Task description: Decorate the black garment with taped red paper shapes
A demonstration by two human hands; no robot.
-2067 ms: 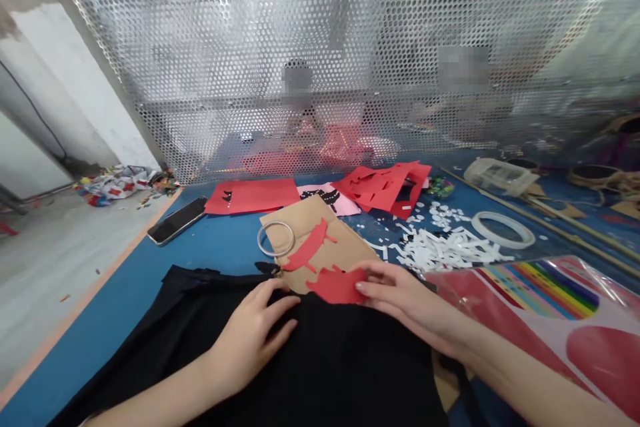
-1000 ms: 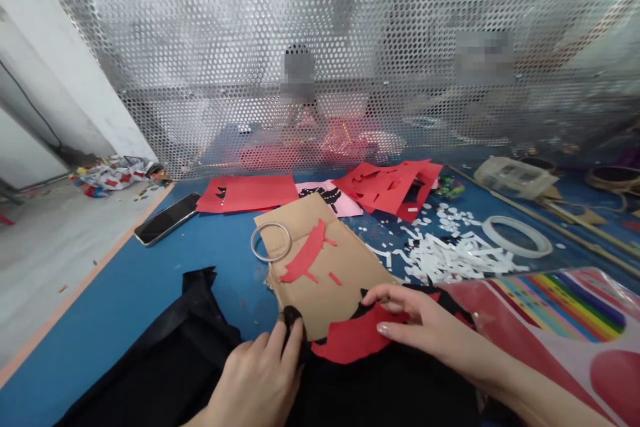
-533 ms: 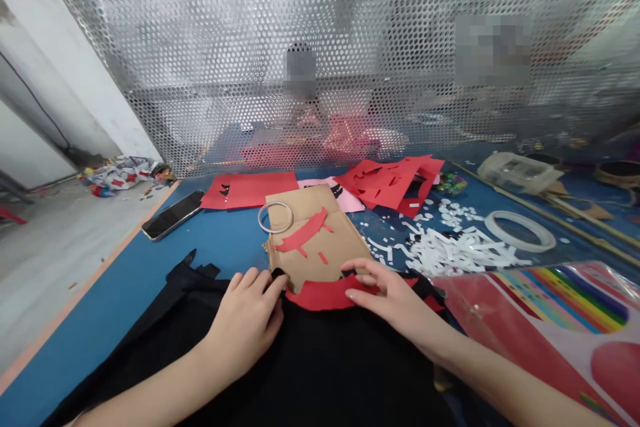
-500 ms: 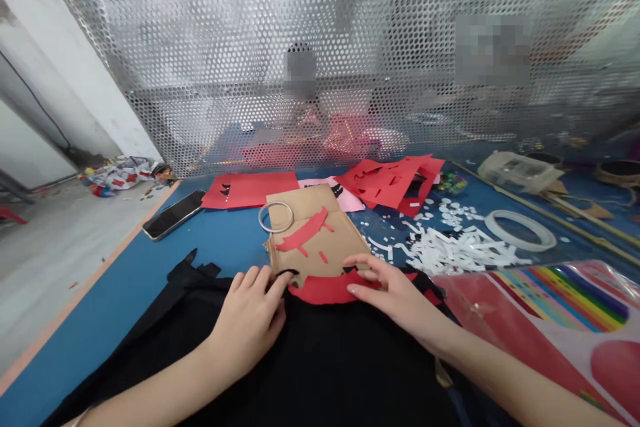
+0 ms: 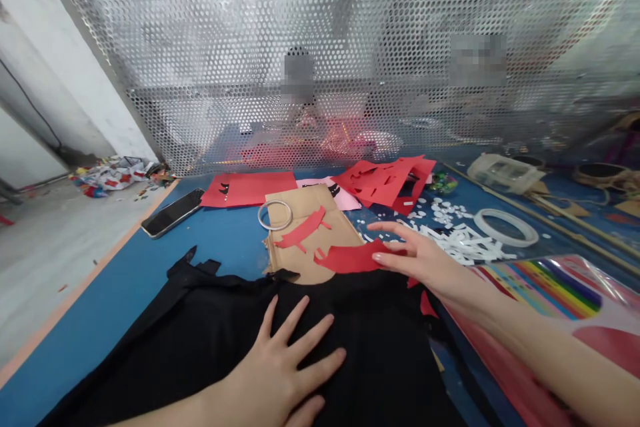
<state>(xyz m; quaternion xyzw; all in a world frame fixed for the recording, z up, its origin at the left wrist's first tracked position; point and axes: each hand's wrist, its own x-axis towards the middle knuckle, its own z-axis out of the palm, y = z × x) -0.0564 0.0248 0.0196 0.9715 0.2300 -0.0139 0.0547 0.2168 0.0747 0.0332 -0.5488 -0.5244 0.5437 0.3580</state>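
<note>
My left hand [image 5: 283,373] lies flat on a black cloth [image 5: 350,353], its fingers spread and holding nothing. My right hand [image 5: 420,260] rests with its fingertips at the edge of a cut red paper piece [image 5: 347,258], fingers apart. That piece lies partly on a brown cardboard sheet [image 5: 313,260], and the cloth covers the sheet's lower edge. A red paper shape [image 5: 300,228] is stuck on the cardboard, with a thin clear ring [image 5: 275,215] near its top left corner.
A smartphone [image 5: 173,212] lies on the blue mat [image 5: 125,293]. Behind the cardboard are red paper sheets [image 5: 247,189], and white paper scraps [image 5: 460,237] lie to the right. There is also a tape roll [image 5: 505,227] and a rainbow-printed plastic sheet [image 5: 545,287]. A perforated metal screen [image 5: 300,33] stands beyond.
My left hand has left the cardboard's edge and moved down, spreading flat on the cloth. My right hand has moved up and right. The cloth and red piece now lie farther up the cardboard.
</note>
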